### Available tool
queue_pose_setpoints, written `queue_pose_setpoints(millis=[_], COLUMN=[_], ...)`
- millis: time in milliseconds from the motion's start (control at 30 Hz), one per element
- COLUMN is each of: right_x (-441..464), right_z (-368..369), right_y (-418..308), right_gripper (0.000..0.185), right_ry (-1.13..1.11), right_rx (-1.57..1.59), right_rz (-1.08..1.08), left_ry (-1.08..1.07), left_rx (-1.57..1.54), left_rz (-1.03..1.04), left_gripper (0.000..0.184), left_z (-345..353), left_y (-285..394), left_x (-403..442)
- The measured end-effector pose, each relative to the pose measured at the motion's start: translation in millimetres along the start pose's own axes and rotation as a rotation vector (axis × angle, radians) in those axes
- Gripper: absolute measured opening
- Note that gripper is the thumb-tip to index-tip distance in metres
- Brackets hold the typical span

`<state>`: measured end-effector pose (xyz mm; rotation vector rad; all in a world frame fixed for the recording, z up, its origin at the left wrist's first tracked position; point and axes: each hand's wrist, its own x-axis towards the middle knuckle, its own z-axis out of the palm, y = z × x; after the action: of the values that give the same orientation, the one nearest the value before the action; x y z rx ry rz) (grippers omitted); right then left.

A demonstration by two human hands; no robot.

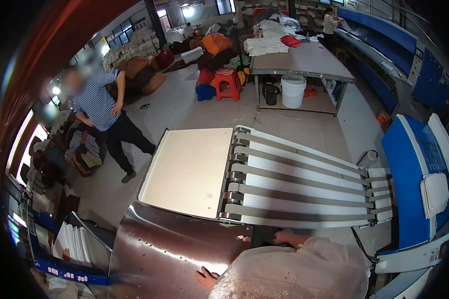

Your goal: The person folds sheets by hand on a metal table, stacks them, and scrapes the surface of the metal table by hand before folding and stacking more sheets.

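My left hand (207, 279) lies on the shiny metal table (174, 249) with its fingers spread, holding nothing. A pale, lace-trimmed sleeve and garment (294, 269) hide much of the space in front of my body. Beyond it, my right hand (288, 239) is at the dark gap beside the metal table, close to the conveyor's near edge. Its fingers look curled, and what they hold, if anything, is hidden. Adjoining the metal table is a flat cream panel (189, 172), followed by a white conveyor bed with grey belts (299, 184).
A person in a striped shirt (100, 99) stands at the left, hand on hip. Behind are a work table (304, 62) with stacked white cloth, a white bucket (293, 92) and a red stool (228, 83). A blue machine (409, 174) stands right; another person (329, 25) works far back.
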<state>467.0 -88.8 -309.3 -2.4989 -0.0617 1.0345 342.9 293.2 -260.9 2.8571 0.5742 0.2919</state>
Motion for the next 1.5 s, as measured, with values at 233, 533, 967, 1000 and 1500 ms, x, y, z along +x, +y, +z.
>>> queue_pose_setpoints(millis=[233,533,967,1000,1500], right_x=[-5.8,8.7,4.3,3.4,-2.9], right_z=[-8.2,3.2,-7.5,-8.6,-17.5], right_y=[-5.8,1.1,-7.5,-7.8,-13.6], right_gripper=[0.044,0.04,0.039,0.039,0.041], right_ry=[-0.062,-0.036,-0.004,-0.007,-0.009], right_rx=[-0.011,-0.015,0.0,0.006,-0.058], right_rz=[0.042,0.049,0.014,0.021,0.016], left_ry=[-0.019,-0.043,0.004,0.022,-0.025], left_rx=[-0.009,-0.017,0.013,0.012,0.007], left_rz=[0.002,-0.001,-0.026,-0.015,-0.043], left_gripper=[0.056,0.056,0.055,0.055,0.056], left_z=[-2.2,-5.9,1.7,2.4,1.4], left_y=[0.2,2.1,3.3,3.0,3.3], left_x=[0.8,1.2,0.7,0.3,2.8])
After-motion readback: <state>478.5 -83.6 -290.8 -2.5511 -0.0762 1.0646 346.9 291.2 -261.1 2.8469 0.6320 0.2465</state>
